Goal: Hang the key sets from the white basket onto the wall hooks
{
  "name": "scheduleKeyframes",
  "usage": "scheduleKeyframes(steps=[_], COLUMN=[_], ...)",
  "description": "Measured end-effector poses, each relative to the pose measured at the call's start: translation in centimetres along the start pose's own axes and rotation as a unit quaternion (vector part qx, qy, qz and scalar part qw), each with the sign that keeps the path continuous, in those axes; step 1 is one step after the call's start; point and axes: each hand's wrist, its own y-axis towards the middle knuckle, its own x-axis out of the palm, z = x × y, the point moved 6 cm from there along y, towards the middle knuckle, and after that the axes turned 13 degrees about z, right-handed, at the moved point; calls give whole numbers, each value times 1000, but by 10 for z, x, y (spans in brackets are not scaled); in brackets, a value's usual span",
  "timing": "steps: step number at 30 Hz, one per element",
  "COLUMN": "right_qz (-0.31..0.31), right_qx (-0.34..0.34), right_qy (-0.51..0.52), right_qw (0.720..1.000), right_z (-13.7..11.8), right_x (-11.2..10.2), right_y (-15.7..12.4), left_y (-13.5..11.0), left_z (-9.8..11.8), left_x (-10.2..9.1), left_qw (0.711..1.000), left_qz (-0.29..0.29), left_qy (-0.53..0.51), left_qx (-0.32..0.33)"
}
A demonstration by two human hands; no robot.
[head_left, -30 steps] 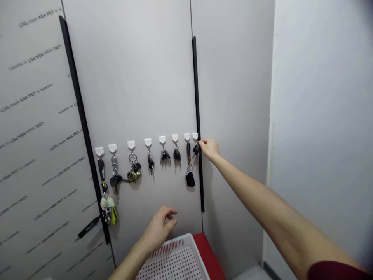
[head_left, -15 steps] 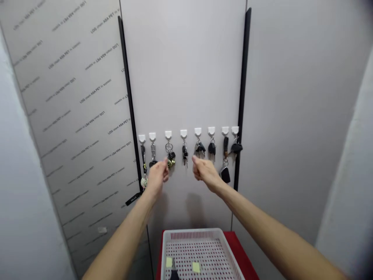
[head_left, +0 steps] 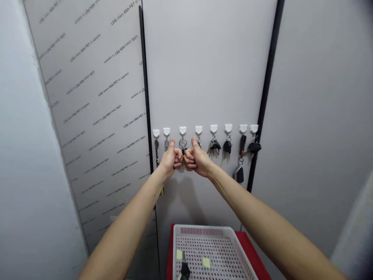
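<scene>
A row of white wall hooks (head_left: 213,128) carries several key bunches on a pale cabinet door. My left hand (head_left: 171,158) and my right hand (head_left: 196,158) are both fists with thumbs up, knuckles touching, in front of the third and fourth hooks. They hide most of the keys hanging there, and nothing shows inside either fist. To the right of my hands hang black keys (head_left: 215,145), another black key (head_left: 227,146), a brown strap with a dark fob (head_left: 239,173) and a black key (head_left: 254,147) on the last hook.
A white perforated basket (head_left: 204,230) sits below on a red surface (head_left: 250,249); a dark key (head_left: 184,269) and yellow notes (head_left: 206,262) lie in it. Black vertical handles (head_left: 266,89) edge the door. A film-covered panel (head_left: 96,97) stands at the left.
My right hand left the rightmost hook and moved left; my left hand rose from the basket. Both closed into thumbs-up fists that meet at the middle hooks. The view swung right and down.
</scene>
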Motion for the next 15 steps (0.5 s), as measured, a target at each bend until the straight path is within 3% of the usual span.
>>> scheduleKeyframes(steps=[6, 9, 12, 15], right_qz=[38, 110, 172, 185], right_qx=[-27, -144, -304, -365], right_qy=[-57, -114, -145, -153], right_qw=[997, 977, 926, 899], right_z=[8, -6, -38, -58], right_x=[2, -5, -9, -8], right_y=[3, -1, -17, -28], left_y=[1, -1, -12, -24], left_z=[-10, 1, 31, 55], left_x=[-10, -20, -23, -17], left_qw=[1000, 995, 977, 963], left_qz=[11, 56, 74, 75], left_qy=[9, 2, -27, -41], left_qx=[2, 79, 199, 256])
